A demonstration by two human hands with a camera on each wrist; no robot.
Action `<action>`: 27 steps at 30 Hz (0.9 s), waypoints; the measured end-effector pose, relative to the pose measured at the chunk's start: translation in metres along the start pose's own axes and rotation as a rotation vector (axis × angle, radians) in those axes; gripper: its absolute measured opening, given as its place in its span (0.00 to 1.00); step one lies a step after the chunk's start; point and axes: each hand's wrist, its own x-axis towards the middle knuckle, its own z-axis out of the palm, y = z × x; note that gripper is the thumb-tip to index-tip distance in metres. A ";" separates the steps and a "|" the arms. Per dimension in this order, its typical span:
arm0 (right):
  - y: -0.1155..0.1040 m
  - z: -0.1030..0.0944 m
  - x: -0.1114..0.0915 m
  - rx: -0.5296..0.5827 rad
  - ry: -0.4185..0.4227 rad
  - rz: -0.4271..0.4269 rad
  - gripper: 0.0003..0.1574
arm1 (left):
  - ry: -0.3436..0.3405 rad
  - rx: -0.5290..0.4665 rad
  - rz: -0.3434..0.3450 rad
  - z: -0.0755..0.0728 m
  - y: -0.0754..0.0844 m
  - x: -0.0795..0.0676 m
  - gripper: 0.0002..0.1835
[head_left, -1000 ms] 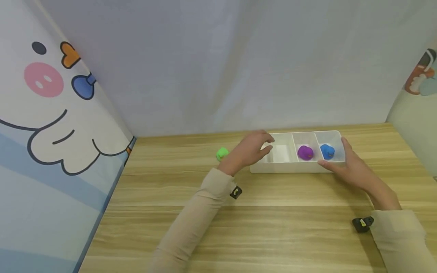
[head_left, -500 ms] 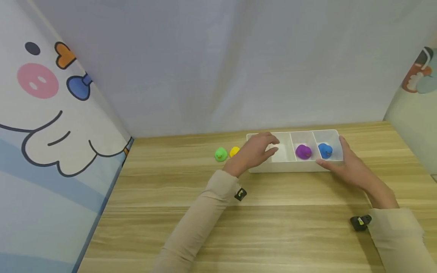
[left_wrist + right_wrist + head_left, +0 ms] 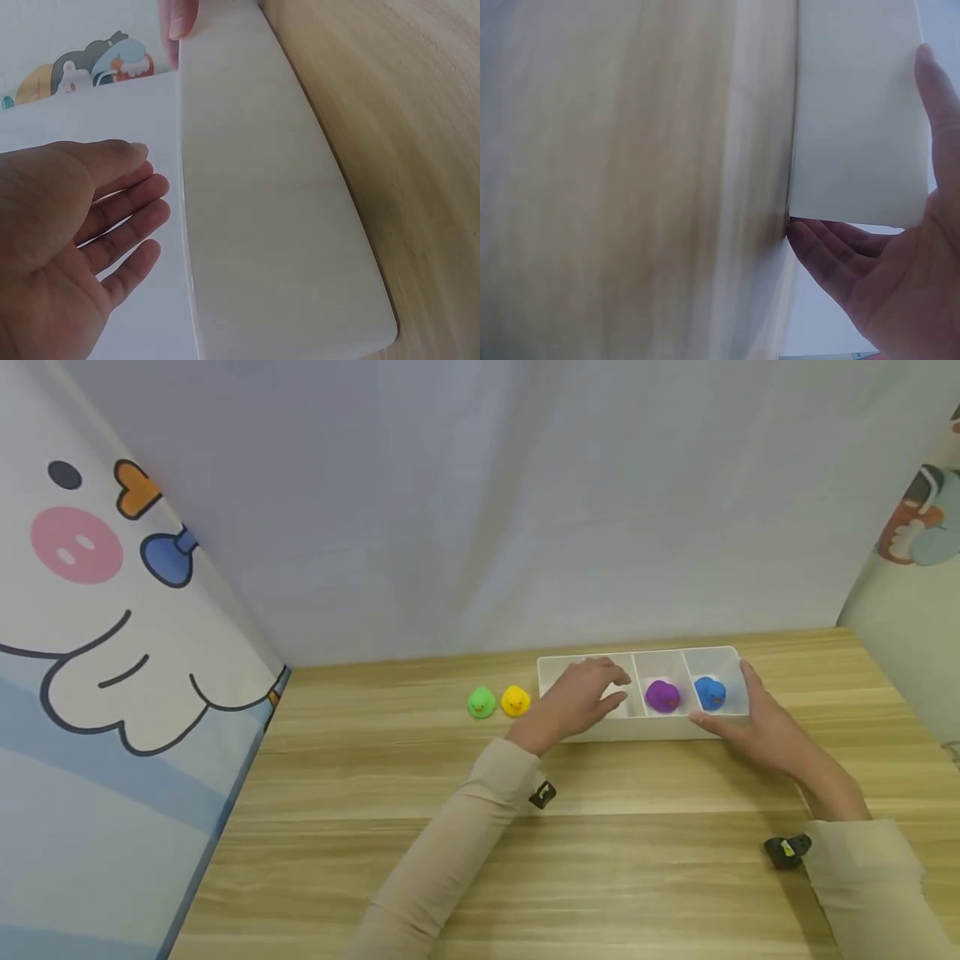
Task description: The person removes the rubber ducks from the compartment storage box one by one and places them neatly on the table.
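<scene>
With the right hand (image 3: 776,739) I grip the box (image 3: 637,730) near the tabletop (image 3: 637,877)'s far edge; the left hand (image 3: 576,700) hovers above it, released.

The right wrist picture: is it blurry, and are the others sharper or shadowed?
Right wrist view: yes, the table grain is smeared; left wrist view: the left hand is crisper, with shadow beside the tray; head view: sharp enough for the beak on the yellow duck, with shadow beside the right sleeve.
</scene>
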 end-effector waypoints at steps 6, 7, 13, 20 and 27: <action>-0.002 0.000 -0.001 0.007 -0.020 0.020 0.75 | -0.006 0.019 0.015 0.006 0.004 0.007 0.17; -0.002 0.000 -0.001 0.011 -0.022 0.021 0.75 | -0.010 0.019 0.019 0.007 0.005 0.009 0.17; -0.002 0.002 -0.002 0.013 -0.014 0.023 0.74 | -0.021 0.056 0.054 0.012 0.010 0.018 0.15; -0.002 0.002 -0.002 0.001 -0.010 0.022 0.74 | 0.002 0.071 0.092 0.017 0.013 0.028 0.14; 0.002 0.000 -0.001 -0.013 0.004 0.014 0.74 | -0.019 0.044 0.117 0.017 0.016 0.039 0.13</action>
